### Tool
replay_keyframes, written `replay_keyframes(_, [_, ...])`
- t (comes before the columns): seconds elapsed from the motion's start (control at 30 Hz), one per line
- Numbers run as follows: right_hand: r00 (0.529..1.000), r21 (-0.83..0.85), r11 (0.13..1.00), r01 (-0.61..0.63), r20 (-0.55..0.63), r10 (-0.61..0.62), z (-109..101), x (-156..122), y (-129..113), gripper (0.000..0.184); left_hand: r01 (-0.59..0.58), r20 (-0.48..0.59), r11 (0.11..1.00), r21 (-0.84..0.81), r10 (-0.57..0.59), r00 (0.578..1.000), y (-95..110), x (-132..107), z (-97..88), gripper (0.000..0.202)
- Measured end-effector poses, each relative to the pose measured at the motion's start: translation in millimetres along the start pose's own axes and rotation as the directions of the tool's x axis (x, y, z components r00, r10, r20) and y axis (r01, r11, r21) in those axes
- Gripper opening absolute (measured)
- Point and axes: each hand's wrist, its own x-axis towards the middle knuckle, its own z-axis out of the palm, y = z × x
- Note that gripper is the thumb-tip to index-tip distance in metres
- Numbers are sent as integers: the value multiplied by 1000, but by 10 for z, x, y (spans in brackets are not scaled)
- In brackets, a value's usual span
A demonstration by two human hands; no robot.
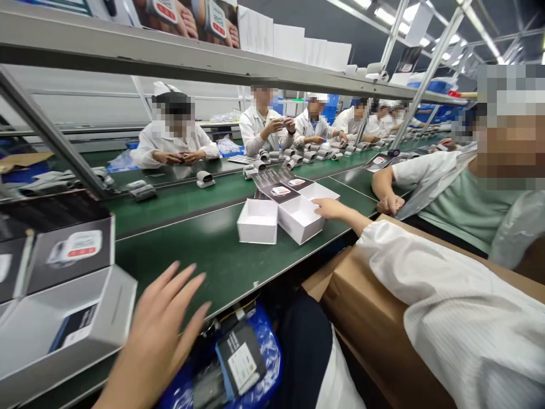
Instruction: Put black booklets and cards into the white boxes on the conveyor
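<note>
My left hand (pixel 159 321) is open over the near edge of the green workbench, fingers spread and nothing in them. Beside it on the left stands an open white box (pixel 121 309) with a dark lid showing a watch picture; a dark printed booklet (pixel 75 328) lies inside. Farther off, my right hand (pixel 332 209) has its fingers on the rim of an open white box (pixel 301 221), appearing to pinch its wall. Another open white box (pixel 258 222) stands just left of that one. Their dark printed lids (pixel 280 192) lean back behind them.
Below the bench edge, a blue plastic-lined bin (pixel 270 341) holds dark printed booklets (pixel 242 363). A brown carton (pixel 361 301) stands under my right arm. Several grey-white wrapped items (pixel 205 179) lie along the green belt. A co-worker (pixel 457 199) sits at right; others work opposite. A metal shelf (pixel 170 59) crosses above.
</note>
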Motion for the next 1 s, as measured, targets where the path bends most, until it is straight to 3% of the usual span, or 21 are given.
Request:
replay_keyframes(0.07, [999,25,998,51,-5,-51,158,-124,-514,56,-26,93,991,133,14,996,-12,219,94,67])
replay_keyframes(0.17, [994,74,991,108,-24,-106,310,-344,-1217,71,61,332,941,334,-178,926,-213,549,235,57])
replay_keyframes(0.23, [992,123,984,126,-30,-124,348,-498,-1554,71,60,417,918,391,-235,878,-342,619,208,43])
replay_keyframes(0.3, [986,184,969,164,-38,-159,359,-673,-1779,59,12,463,928,373,-197,864,-371,534,78,37])
replay_keyframes(0.37, [960,239,930,279,-50,-275,363,-889,-1923,45,11,497,968,250,-138,857,-301,327,-97,47])
replay_keyframes(0.43, [893,233,865,445,-44,-448,359,-1143,-2024,41,71,498,992,105,-114,860,-181,64,-267,57])
replay_keyframes(0.53, [805,92,804,588,30,-592,327,-1496,-2161,59,131,432,988,83,-154,888,-20,-285,-475,61])
replay_keyframes(0.6, [808,-33,807,589,64,-586,309,-1633,-2263,68,145,411,985,97,-173,895,37,-427,-575,64])
replay_keyframes(0.73, [861,-181,845,504,28,-508,362,-1632,-2465,52,155,430,987,45,-159,889,31,-496,-617,70])
replay_keyframes(0.9, [838,-127,831,542,4,-546,446,-1570,-2527,38,174,438,944,282,-288,852,-22,-406,-524,38])
replay_keyframes(0.93, [843,-116,840,531,-29,-537,462,-1610,-2506,37,153,428,941,302,-277,860,-14,-419,-526,37])
replay_keyframes(1.0, [859,-97,870,483,-142,-493,535,-1752,-2442,45,113,341,948,297,-216,915,30,-536,-533,40])
